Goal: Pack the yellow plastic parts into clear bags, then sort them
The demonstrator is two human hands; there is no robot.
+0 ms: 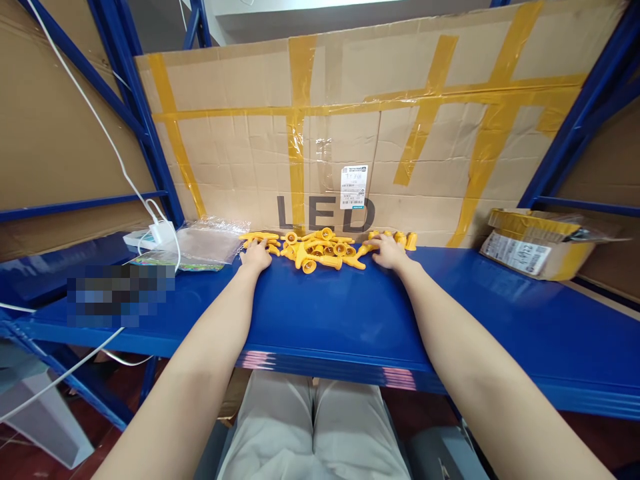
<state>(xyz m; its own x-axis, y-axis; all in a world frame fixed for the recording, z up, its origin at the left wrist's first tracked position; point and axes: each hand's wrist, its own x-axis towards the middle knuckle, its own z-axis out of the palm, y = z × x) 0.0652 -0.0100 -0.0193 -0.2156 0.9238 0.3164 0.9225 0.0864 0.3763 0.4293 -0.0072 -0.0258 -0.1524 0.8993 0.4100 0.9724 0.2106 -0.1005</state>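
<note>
Several yellow plastic pieces [327, 252], some with round cup-like ends, lie in a loose heap at the back of the blue shelf. At the heap's left end, my left hand [256, 255] rests with its fingers apart, touching pieces there. My right hand [389, 251] lies at the right end, its fingers spread over other yellow pieces. Neither hand is closed round a piece. Parts of the pieces under the fingers are hidden.
Behind the heap stands a large taped cardboard box [225, 167] marked LED. A small open carton [540, 247] sits at the right. Clear plastic bags [210, 241], a white plug with cables [163, 232] and a blurred dark object [120, 293] are at the left.
</note>
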